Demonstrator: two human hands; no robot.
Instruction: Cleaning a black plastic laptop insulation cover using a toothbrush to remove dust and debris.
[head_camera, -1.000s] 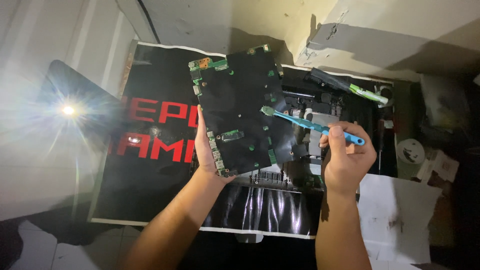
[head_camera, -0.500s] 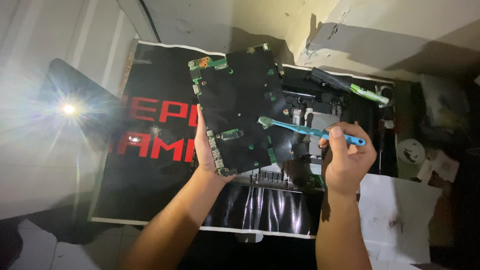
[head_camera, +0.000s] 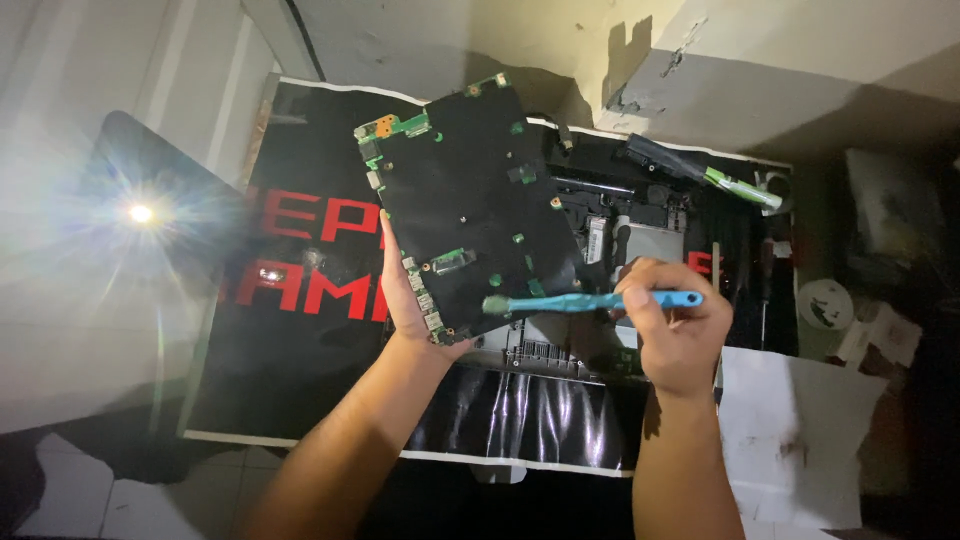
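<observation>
Brushing looks to be the step in hand: the left hand (head_camera: 412, 300) grips the black rectangular circuit board (head_camera: 470, 210) tilted above the black printed mat (head_camera: 300, 330), while the right hand (head_camera: 672, 335) clasps a blue plastic toothbrush (head_camera: 590, 300), bristles touching the board's lower edge. Further strokes would call for a steady board. Shadow hides the opened laptop chassis (head_camera: 640, 230) beneath.

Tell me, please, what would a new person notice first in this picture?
Probably the large black circuit board, held up at the centre by the left hand. Next, the blue toothbrush in the right hand, its head at the board's lower edge. A bright lamp glare shines at the far left.
</observation>
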